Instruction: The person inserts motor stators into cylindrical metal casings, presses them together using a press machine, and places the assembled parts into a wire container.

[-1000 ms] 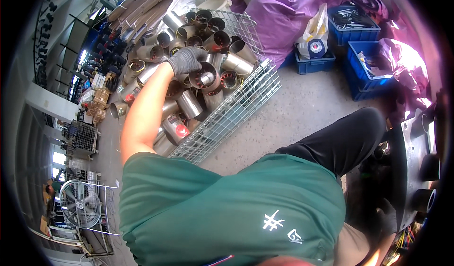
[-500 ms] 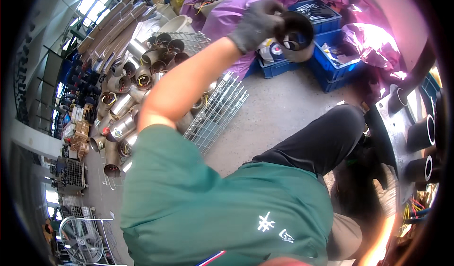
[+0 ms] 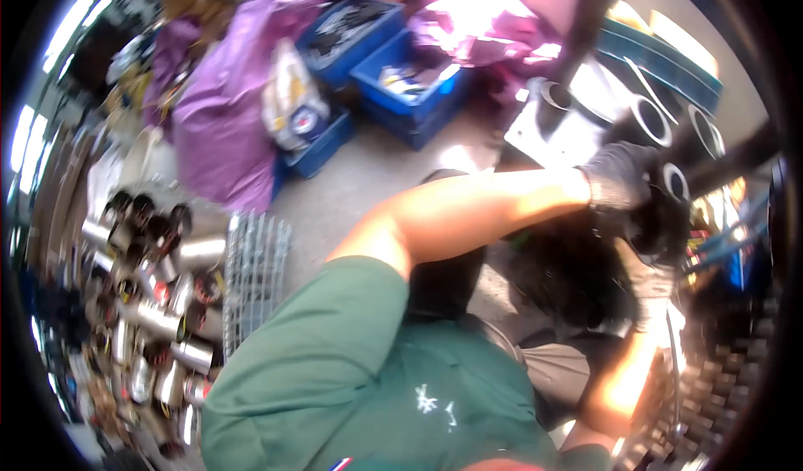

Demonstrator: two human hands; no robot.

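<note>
My left hand (image 3: pixel 619 174), in a dark grey glove, reaches across to the right. Its fingers curl at a dark metal cylinder (image 3: pixel 657 224), a short open tube partly hidden by the glove. Below it, my right hand (image 3: pixel 648 279), in a lighter glove, is closed against the cylinder's lower side. Motion blur softens both hands. Close by, on a light metal plate (image 3: pixel 577 140), stand dark tubes with pale rims, one tube (image 3: pixel 648 121) just beyond my left hand.
Blue bins (image 3: pixel 410 94) with small parts stand on the floor ahead, beside purple plastic sacks (image 3: pixel 230 99). At the left, a wire mesh panel (image 3: pixel 255 279) borders a heap of metal cylinders (image 3: pixel 159 316). A teal crate (image 3: pixel 661 61) is at the far right.
My left hand has swung from the upper middle to the right with the cylinder, meeting my right hand. The view has turned rightward.
</note>
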